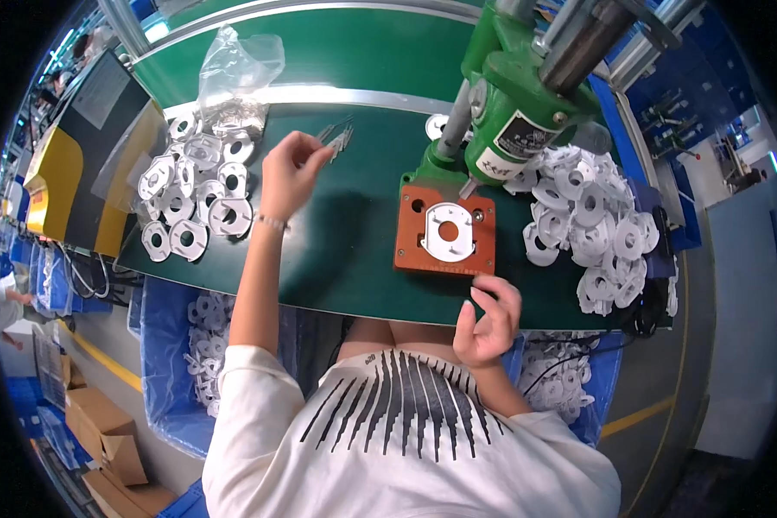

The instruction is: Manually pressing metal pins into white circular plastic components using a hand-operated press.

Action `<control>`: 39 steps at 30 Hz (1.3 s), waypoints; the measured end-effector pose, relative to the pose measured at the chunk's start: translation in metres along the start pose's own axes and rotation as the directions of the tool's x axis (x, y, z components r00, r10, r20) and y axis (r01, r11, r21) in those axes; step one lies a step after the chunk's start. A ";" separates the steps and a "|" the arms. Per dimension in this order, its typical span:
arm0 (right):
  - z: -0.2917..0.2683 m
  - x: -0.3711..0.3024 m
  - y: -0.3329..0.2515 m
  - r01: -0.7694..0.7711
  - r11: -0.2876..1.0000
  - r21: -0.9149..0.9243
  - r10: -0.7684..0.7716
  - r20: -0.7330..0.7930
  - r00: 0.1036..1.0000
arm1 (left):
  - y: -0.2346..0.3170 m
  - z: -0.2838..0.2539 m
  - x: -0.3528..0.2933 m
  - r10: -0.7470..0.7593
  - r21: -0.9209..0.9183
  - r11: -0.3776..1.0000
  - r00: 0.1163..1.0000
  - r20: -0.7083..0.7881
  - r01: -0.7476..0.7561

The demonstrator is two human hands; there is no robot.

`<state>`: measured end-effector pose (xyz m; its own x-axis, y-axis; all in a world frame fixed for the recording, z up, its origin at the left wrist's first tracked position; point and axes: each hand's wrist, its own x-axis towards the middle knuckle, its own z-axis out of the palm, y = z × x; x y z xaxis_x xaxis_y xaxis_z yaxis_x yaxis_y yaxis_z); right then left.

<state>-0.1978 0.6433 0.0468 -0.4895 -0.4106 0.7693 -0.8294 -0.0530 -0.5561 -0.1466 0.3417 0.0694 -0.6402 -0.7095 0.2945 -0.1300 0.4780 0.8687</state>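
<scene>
My left hand (pixel 291 173) is over the table, thumb and fingers pinched together at the edge of a small heap of thin metal pins (pixel 342 142). Whatever lies between those fingertips is too small to make out. Close to the table's front edge, my right hand (pixel 489 324) is half curled, thumb and fingers apart, with nothing in it. Just beyond it sits an orange fixture block (pixel 410 246), and a white plastic disc part (pixel 438 248) with a round centre hole and small upright posts rests on top. A green hand press (pixel 513 104) stands over the block.
White ring-shaped parts (pixel 177 205) lie piled at the left, beside a clear plastic bag (pixel 237 65). Another heap of white parts (pixel 589 207) covers the right side. Below the table, blue-lined bins (pixel 168 371) hold more parts. A yellow and black machine (pixel 86 173) stands far left.
</scene>
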 end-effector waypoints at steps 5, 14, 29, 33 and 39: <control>0.016 0.040 -0.016 -0.578 0.466 0.670 0.505 0.335 0.795 | 0.077 0.027 -0.090 0.271 -0.430 0.890 0.935 0.228 -0.153; 0.006 0.070 0.033 -0.367 0.922 0.126 0.367 0.021 0.930 | 0.077 0.061 -0.105 0.385 0.038 0.916 0.900 0.203 -0.400; 0.027 0.078 0.069 -0.240 0.969 -0.051 0.244 0.091 0.966 | 0.056 0.079 -0.110 0.502 0.085 0.850 0.848 0.169 -0.520; 0.028 0.078 0.069 -0.270 0.962 -0.038 0.272 0.100 0.957 | 0.055 0.079 -0.110 0.502 0.090 0.850 0.849 0.166 -0.520; 0.028 0.080 0.066 -0.213 0.975 -0.068 0.220 0.104 0.970 | 0.055 0.080 -0.111 0.503 0.093 0.849 0.849 0.160 -0.521</control>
<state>-0.2837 0.5818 0.0629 -0.6289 -0.5050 0.5912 -0.7222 0.0977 -0.6848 -0.1430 0.4879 0.0523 -0.7305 -0.2786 0.6235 0.1523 0.8235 0.5465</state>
